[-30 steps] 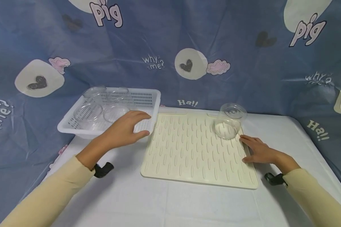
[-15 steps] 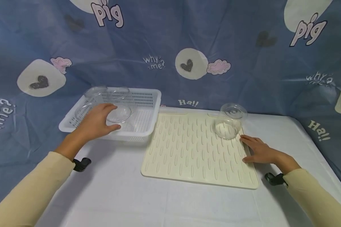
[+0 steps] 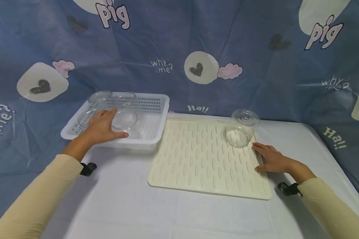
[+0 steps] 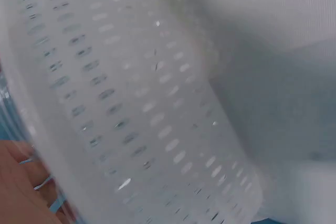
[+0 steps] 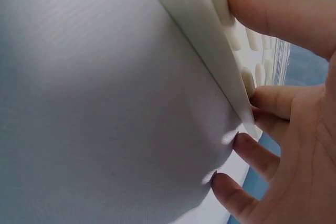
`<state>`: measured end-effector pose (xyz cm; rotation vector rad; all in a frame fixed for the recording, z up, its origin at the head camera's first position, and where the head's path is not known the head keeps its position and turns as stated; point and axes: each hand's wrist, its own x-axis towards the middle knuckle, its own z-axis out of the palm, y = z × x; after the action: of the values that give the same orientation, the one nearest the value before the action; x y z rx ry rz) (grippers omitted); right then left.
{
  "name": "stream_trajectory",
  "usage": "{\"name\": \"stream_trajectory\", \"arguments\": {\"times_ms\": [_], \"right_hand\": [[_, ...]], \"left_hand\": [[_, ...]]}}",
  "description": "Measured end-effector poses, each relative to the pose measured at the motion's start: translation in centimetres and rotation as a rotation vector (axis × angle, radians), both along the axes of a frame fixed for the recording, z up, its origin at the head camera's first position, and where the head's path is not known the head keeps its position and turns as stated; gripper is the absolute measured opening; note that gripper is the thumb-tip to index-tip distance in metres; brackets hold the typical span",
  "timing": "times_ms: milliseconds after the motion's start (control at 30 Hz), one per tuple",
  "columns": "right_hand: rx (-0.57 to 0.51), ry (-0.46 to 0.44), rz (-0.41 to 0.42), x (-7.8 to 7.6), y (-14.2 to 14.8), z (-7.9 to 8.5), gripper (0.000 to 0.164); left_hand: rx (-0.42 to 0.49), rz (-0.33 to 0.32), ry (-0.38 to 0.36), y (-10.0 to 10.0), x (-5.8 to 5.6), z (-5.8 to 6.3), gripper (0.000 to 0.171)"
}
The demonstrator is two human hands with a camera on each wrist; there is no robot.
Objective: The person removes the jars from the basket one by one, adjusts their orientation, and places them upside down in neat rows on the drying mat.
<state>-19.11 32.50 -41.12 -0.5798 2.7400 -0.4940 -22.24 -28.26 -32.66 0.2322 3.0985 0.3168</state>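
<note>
My left hand (image 3: 101, 128) reaches over the front wall of the white basket (image 3: 158, 132). Its thumb and fingers spread round the left side of a clear cup (image 3: 125, 120), fingertips right at the rim. In the left wrist view, part of that hand (image 4: 23, 182) shows behind the basket wall (image 4: 31, 103). My right hand (image 3: 270, 159) rests at the right edge of a cream ridged mat (image 3: 197, 159). The right wrist view has its thumb and a finger on the mat's edge (image 5: 210, 51), other fingertips on the white cloth. Another clear cup (image 3: 240, 129), apparently upside down, stands at the mat's back right.
Several more clear cups, one of them at the back left (image 3: 100, 97), stand in the basket, which is left of the mat. A white cloth (image 3: 173, 212) covers the table. A blue printed curtain (image 3: 167, 39) hangs right behind.
My left hand has moved left from the basket's front right corner to the front right cup and settled there. The right hand has stayed at the mat's edge.
</note>
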Motion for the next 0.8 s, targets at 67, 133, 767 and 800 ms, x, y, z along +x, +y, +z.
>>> {"name": "stream_trajectory", "arguments": {"times_ms": [67, 133, 767, 800], "right_hand": [[0.000, 0.003, 0.001, 0.0, 0.0, 0.0, 0.095], [-0.007, 0.004, 0.004, 0.1, 0.0, 0.1, 0.094], [-0.028, -0.006, -0.013, 0.3, 0.2, -0.4, 0.097], [-0.028, -0.005, -0.014, 0.3, 0.2, -0.4, 0.096]], "left_hand": [[0.016, 0.009, -0.004, 0.0, -0.2, -0.4, 0.110], [0.028, 0.016, 0.016, 0.1, -0.3, -0.8, 0.109], [0.130, 0.030, 0.205, 0.1, 0.2, -2.3, 0.100], [0.140, 0.031, 0.215, 0.2, 0.3, -2.3, 0.099]]}}
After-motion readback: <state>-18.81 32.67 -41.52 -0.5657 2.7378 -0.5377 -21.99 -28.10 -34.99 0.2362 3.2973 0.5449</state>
